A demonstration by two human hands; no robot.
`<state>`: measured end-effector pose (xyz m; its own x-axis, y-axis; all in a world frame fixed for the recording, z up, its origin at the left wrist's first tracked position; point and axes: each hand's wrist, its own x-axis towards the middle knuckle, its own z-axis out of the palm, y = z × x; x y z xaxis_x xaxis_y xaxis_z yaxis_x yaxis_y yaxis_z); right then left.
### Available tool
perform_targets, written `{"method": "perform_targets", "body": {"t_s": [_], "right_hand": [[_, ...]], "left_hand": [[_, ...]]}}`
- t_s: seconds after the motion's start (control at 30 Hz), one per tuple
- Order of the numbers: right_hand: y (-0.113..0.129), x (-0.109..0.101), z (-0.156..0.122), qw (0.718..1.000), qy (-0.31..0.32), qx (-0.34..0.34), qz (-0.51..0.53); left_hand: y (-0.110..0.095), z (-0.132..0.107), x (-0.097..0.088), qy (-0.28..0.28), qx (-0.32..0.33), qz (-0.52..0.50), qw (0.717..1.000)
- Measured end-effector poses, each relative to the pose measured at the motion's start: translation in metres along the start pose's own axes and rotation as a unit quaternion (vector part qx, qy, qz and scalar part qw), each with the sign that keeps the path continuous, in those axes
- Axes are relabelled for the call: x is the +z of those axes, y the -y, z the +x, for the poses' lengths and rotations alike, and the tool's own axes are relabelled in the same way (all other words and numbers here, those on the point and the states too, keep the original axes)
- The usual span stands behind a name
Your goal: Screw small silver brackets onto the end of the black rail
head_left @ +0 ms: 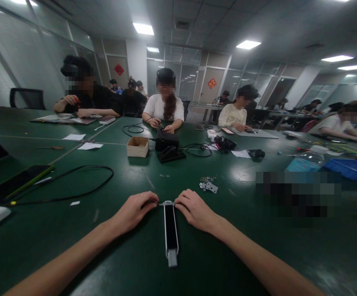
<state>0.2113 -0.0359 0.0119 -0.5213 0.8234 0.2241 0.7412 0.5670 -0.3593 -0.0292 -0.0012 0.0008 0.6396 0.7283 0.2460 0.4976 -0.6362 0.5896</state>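
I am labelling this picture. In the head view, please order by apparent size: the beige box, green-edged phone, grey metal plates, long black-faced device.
Largest to smallest:
1. Green-edged phone, partly outside the frame
2. Long black-faced device
3. Beige box
4. Grey metal plates, together
Nearness enlarges the first two; true sizes are unsure.

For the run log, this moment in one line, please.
left hand: at slim piece, far end; right hand: same end; metal parts: on table

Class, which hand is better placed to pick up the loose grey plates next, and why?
Probably the right hand: the plates lie just beyond it, while the left hand is farther off, across the long device.
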Motion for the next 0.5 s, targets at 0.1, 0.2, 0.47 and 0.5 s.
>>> {"method": "perform_targets", "body": {"t_s": [0.1, 0.2, 0.47, 0.5], "right_hand": [[0.0005, -0.0006, -0.0001, 1.0, 0.003, 0.004, 0.012], [0.0012, -0.0016, -0.0003, 1.0, 0.006, 0.005, 0.016], [-0.0012, 0.0014, -0.001, 1.0, -0.006, -0.011, 0.018], [-0.0016, 0.0022, -0.001, 1.0, -0.008, -0.012, 0.017]], "left_hand": [[-0.0022, 0.001, -0.0022, 0.001, 0.007, 0.01, 1.0], [-0.0033, 0.0013, -0.0035, 0.007, 0.019, 0.009, 1.0], [-0.0021, -0.0003, -0.0052, 0.019, 0.053, -0.022, 0.998], [-0.0021, -0.0004, -0.0053, 0.021, 0.058, -0.026, 0.998]]}}
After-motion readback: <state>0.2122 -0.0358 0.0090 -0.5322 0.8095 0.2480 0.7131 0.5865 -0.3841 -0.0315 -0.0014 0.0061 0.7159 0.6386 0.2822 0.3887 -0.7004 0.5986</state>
